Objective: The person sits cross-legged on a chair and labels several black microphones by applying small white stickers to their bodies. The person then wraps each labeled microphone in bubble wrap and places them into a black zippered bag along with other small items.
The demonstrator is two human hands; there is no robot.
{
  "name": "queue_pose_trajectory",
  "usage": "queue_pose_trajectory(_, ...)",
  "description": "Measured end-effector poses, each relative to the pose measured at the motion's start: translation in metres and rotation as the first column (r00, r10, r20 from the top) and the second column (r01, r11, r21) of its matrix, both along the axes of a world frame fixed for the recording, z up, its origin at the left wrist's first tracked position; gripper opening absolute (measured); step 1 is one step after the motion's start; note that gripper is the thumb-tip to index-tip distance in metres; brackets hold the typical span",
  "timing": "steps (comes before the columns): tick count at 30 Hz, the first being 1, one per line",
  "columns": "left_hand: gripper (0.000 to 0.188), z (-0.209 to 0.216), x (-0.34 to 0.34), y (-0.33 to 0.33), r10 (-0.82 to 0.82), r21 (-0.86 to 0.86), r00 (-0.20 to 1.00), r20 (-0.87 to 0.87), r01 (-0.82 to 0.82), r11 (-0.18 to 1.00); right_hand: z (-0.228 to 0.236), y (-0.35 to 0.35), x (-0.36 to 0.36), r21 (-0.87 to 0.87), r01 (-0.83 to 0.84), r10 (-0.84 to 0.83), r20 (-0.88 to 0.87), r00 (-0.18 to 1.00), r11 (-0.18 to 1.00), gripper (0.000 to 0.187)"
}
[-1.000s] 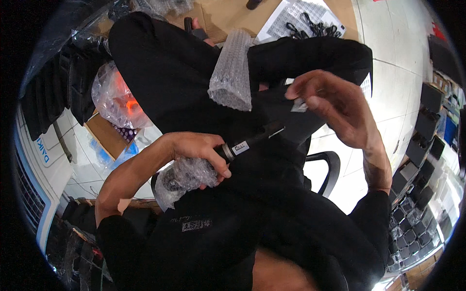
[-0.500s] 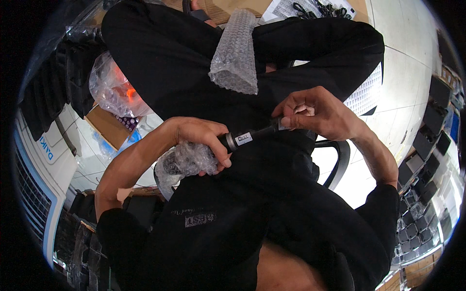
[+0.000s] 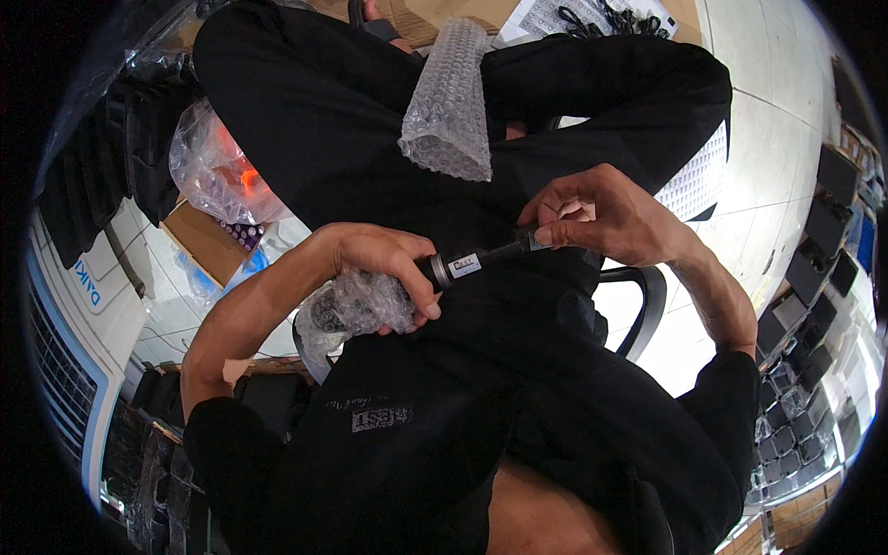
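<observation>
The left hand [image 3: 393, 268] has its fingers curled tight around one end of a black tube [image 3: 486, 257]. That end is wrapped in crinkly bubble wrap [image 3: 365, 305]. The tube has a shiny ring near the hand and a small white label [image 3: 464, 265]. It is held up over the person's lap, tilted, with its bare end pointing to the right hand [image 3: 615, 222].

The right thumb and a finger pinch that bare end. A little grey bit shows by the thumb, but it is too small to tell what it is. The other right fingers are bent in.

A bubble wrap sleeve [image 3: 449, 106] lies on the black pants [image 3: 305, 139], with its open end facing the person. On the left, a clear bag [image 3: 208, 171] with something orange in it sits near a brown box [image 3: 203, 248]. Black cords [image 3: 634, 20] lie on a printed sheet [image 3: 532, 20].
</observation>
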State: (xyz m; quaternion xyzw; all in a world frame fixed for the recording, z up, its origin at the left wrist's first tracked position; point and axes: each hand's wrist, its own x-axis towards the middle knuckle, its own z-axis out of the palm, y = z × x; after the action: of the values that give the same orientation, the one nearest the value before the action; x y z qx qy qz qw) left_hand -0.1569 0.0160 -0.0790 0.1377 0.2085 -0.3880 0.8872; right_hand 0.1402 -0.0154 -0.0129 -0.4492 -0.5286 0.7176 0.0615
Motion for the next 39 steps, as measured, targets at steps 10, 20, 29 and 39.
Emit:
queue_pose_trajectory(10,0.058,0.0038,0.0030,0.0005,0.004,0.006,1.000,0.026,-0.004,1.000,0.0044,0.0037,-0.0038,-0.086,0.027,-0.026,0.011,1.000,0.996,0.027)
queue_pose_trajectory(20,0.069,-0.0017,-0.0003,-0.0023,-0.004,0.034,1.000,0.019,0.004,0.999,0.0021,0.0021,-0.0031,-0.092,0.032,-0.030,0.015,0.999,0.995,0.029)
queue_pose_trajectory(29,0.070,-0.0038,-0.0018,-0.0049,0.000,0.032,1.000,0.027,-0.001,0.999,0.0041,0.0050,-0.0047,-0.054,0.003,-0.001,0.031,1.000,0.999,0.032)
queue_pose_trajectory(39,0.064,-0.0033,-0.0008,-0.0044,-0.003,0.031,0.999,0.045,0.002,1.000,0.0041,0.0054,-0.0050,-0.055,-0.009,0.011,0.044,0.999,0.998,0.031)
